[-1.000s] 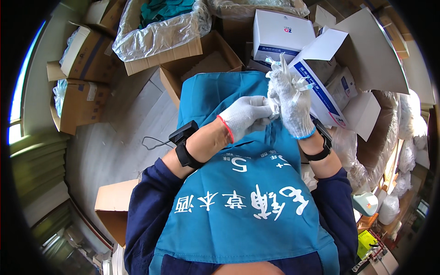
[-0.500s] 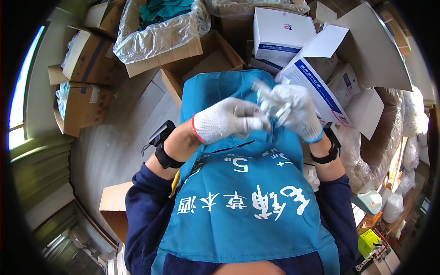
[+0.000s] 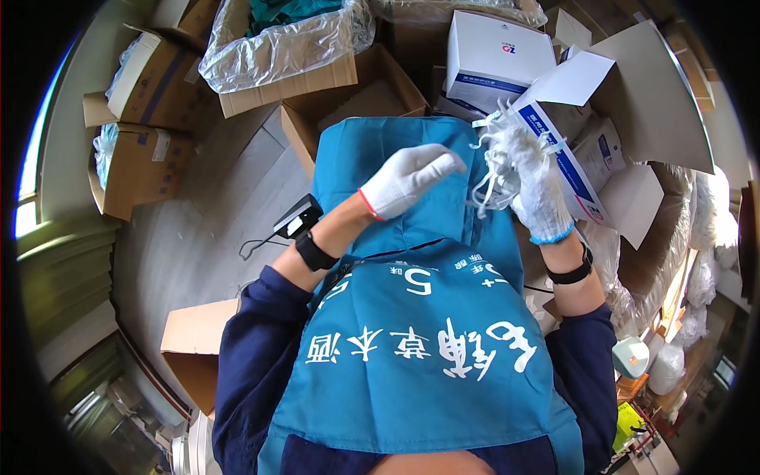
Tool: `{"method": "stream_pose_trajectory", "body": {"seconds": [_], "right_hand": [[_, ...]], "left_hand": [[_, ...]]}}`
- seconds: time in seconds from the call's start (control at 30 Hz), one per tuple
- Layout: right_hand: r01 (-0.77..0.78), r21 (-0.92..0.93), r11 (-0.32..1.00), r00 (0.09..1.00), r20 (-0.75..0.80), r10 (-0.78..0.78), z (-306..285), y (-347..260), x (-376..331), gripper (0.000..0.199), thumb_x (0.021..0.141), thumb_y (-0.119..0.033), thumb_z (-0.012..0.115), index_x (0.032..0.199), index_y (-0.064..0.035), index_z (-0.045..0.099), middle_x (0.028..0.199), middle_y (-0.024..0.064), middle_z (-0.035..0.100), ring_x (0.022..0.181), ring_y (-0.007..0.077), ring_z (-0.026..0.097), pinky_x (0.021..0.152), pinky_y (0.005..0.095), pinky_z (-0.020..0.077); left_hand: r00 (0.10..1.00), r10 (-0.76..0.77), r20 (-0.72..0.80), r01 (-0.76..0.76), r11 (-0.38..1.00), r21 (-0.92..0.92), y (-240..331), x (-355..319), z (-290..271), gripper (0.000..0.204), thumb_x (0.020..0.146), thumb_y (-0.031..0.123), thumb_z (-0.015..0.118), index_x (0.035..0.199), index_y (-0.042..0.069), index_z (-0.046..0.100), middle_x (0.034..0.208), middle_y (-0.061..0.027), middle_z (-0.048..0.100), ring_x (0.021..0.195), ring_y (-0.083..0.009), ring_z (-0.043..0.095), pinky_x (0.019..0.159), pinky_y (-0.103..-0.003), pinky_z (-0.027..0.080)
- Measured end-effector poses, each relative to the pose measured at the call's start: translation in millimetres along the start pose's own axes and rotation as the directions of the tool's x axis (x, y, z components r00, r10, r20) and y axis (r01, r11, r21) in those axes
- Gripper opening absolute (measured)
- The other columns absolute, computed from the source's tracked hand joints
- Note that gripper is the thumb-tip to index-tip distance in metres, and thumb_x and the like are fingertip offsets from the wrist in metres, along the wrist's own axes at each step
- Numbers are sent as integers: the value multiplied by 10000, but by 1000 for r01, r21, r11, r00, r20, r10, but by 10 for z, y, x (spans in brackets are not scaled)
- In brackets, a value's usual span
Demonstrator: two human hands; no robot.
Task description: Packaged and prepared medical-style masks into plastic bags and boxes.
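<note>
My left hand (image 3: 412, 180), in a white knit glove with a red cuff, is over the blue apron (image 3: 380, 237). Its thumb and fingers are drawn together, with nothing visible between them. To its right and apart from it, my right hand (image 3: 540, 190) wears a white glove with a blue cuff. Its fingers are closed around a bunch of thin white straps (image 3: 495, 176), whose loose ends and loops hang out to the left and stick up at the top. What the straps belong to cannot be made out. Just beyond that hand is an open white-and-blue carton (image 3: 554, 150).
A closed white-and-blue box (image 3: 499, 51) stands far right of centre. Smaller boxes (image 3: 598, 154) sit inside the open carton. An open brown carton (image 3: 360, 83) is ahead, beside a plastic-lined box (image 3: 289, 67) with green cloth. More brown cartons (image 3: 146, 170) are stacked left.
My hands have come apart. The right one has moved right and slightly upward with the straps, toward the open carton; the left has drawn back from them and turned its fingers upward.
</note>
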State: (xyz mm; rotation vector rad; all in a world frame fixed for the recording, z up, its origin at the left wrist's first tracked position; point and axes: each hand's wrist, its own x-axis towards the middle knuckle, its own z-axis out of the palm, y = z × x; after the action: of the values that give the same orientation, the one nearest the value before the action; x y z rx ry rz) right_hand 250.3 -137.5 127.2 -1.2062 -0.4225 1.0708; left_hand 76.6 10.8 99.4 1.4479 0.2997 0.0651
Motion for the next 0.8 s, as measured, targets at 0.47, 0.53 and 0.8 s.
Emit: {"method": "stream_pose_trajectory", "body": {"seconds": [0.47, 0.53, 0.8], "right_hand": [[108, -159, 981, 991, -58, -119, 72, -14, 61, 310, 980, -235, 645, 1212, -30, 641, 931, 43, 684, 709, 33, 600, 570, 150, 458], [239, -369, 898, 971, 109, -214, 128, 0, 83, 272, 956, -158, 644, 1185, -11, 648, 971, 64, 700, 733, 57, 624, 594, 163, 479], [497, -714, 494, 792, 605, 78, 253, 10, -325, 216, 796, -209, 770, 687, -35, 702, 584, 166, 595, 464, 280, 570, 466, 348, 449]], "left_hand": [[997, -43, -67, 55, 980, 191, 138, -7, 270, 296, 991, 215, 550, 834, -12, 657, 765, -64, 605, 689, -127, 531, 636, -302, 437], [996, -87, -17, 89, 963, 253, 303, -86, 218, 271, 981, 200, 555, 844, -16, 645, 716, -76, 584, 654, -132, 516, 618, -320, 438], [963, -95, 252, 11, 949, 314, 551, -459, 87, 200, 971, 102, 536, 1063, -7, 675, 845, -163, 655, 747, -227, 640, 714, -323, 518]]}}
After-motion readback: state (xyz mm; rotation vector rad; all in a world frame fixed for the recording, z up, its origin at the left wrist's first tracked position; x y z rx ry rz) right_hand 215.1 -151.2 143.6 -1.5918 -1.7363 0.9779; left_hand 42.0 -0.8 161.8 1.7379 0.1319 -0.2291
